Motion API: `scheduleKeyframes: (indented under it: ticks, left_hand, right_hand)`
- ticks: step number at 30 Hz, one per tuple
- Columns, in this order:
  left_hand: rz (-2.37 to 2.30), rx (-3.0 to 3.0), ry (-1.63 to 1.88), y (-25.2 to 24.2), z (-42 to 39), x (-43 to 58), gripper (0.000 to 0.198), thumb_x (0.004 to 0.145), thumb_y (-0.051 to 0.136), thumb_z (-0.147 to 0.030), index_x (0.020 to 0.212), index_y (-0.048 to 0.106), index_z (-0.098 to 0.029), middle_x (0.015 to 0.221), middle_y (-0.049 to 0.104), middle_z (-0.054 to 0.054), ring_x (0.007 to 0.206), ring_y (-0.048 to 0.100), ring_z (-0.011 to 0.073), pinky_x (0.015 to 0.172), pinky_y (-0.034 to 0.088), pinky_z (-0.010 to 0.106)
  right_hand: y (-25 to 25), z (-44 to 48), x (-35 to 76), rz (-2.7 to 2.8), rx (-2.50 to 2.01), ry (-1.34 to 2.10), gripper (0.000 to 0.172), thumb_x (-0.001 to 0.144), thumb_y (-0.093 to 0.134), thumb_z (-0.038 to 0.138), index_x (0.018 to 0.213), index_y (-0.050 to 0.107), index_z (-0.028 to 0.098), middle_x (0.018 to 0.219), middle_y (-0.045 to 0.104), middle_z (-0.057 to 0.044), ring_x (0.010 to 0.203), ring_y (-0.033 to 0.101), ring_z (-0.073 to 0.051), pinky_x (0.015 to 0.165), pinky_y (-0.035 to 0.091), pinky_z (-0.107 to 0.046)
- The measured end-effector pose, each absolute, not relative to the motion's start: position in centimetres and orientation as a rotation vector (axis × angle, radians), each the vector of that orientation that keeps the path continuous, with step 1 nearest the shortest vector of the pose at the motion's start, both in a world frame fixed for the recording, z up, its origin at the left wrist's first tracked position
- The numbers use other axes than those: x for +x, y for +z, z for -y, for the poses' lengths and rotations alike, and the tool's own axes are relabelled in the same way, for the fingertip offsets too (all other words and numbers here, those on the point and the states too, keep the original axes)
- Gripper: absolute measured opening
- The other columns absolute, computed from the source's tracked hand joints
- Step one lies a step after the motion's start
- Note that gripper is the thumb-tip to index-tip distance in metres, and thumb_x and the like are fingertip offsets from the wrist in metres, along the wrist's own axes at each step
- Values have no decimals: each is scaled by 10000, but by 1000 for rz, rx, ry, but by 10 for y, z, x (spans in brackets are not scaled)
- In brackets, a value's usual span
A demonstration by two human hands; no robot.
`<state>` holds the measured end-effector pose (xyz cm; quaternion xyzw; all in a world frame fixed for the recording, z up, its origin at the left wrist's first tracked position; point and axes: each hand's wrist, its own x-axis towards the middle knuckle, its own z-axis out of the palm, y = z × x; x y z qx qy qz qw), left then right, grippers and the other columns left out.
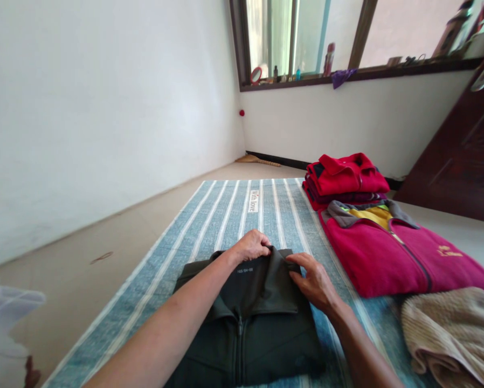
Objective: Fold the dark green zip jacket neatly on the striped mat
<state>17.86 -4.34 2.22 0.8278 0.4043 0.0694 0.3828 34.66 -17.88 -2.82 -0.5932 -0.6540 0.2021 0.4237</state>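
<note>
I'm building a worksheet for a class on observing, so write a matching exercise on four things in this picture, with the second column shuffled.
1. Dark garment
2. Pink garment
3. Beige cloth
4. Purple cloth

A. Bunched up at the lower right
B. Hanging over the windowsill
C. Pinched by the left hand
D. Showing a grey collar

Pairs: 1-C, 2-D, 3-A, 4-B

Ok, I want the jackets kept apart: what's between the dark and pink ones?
In the head view, striped cloth lies between the dark jacket and pink jacket, with the right hand and forearm over part of it.
</note>
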Motion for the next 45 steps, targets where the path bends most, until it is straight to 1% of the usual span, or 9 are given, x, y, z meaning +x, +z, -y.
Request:
scheduleKeyframes:
  ticks: [14, 23, 26, 29, 32, 34, 36, 41, 45]
  left_hand:
    - [-942, 2134, 108, 26, 43, 177, 165, 635, 514, -285, 565, 584, -152, 508, 420, -47, 547, 401, 107, 516, 265, 225]
    - [-905, 2155, 50, 29, 46, 177, 190, 673, 468, -283, 584, 572, -151, 512, 371, -46, 545, 377, 104, 519, 255, 229]
    - [-898, 2154, 58, 30, 47, 177, 196, 682, 458, -279, 558, 544, -154, 505, 368, -44, 539, 373, 106, 513, 253, 232]
    - [-878, 2191, 47, 32, 47, 176, 188, 679, 463, -266, 565, 557, -151, 516, 399, -40, 553, 398, 111, 522, 272, 230]
    - [-828, 2265, 69, 31, 48, 175, 155, 644, 528, -239, 708, 631, -142, 604, 496, -38, 635, 471, 124, 574, 328, 215]
    - [-807, 2318, 146, 29, 50, 175, 253, 610, 575, -209, 845, 646, -146, 706, 565, -30, 707, 512, 137, 632, 368, 209]
    - [-793, 2382, 229, 26, 53, 177, 317, 595, 583, -169, 907, 639, -154, 789, 603, -16, 756, 535, 145, 684, 391, 214]
    - [-800, 2493, 284, 20, 58, 183, 167, 630, 566, -146, 780, 636, -168, 750, 611, -9, 736, 551, 142, 678, 392, 215]
    - [-855, 2450, 243, 19, 58, 187, 135, 624, 562, -129, 730, 634, -171, 690, 602, -21, 693, 549, 135, 632, 381, 207]
  right_hand:
    - [-39, 172, 351, 1654, -1465, 523, 419, 703, 538, 117, 1092, 648, 228, 1109, 616, -49, 1060, 558, -192, 939, 432, -356]
    - [-35, 165, 343, 1762, -1427, 398, 428, 763, 487, 91, 1157, 618, 198, 1116, 610, -63, 1061, 531, -193, 937, 418, -329]
    - [-33, 163, 340, 1766, -1429, 365, 387, 798, 457, 81, 1111, 641, 215, 1070, 622, -51, 1020, 541, -180, 911, 423, -310]
    - [-33, 162, 337, 1746, -1455, 333, 326, 823, 442, 85, 1019, 678, 196, 1035, 629, -68, 997, 546, -183, 895, 427, -310]
    - [-35, 163, 334, 1714, -1448, 339, 287, 847, 446, 115, 980, 688, 195, 1029, 629, -72, 997, 547, -182, 888, 431, -308]
    - [-37, 163, 333, 1693, -1438, 347, 272, 850, 454, 135, 971, 689, 199, 1027, 630, -71, 1002, 548, -185, 884, 436, -311]
    - [-40, 163, 333, 1677, -1418, 355, 264, 845, 462, 150, 969, 688, 204, 1026, 633, -72, 1000, 551, -190, 879, 445, -317]
    - [-44, 162, 334, 1640, -1372, 368, 256, 840, 462, 187, 945, 694, 223, 1031, 641, -65, 995, 562, -200, 873, 462, -334]
    - [-44, 163, 333, 1616, -1373, 357, 249, 836, 464, 199, 925, 696, 227, 1028, 644, -64, 999, 569, -206, 873, 468, -340]
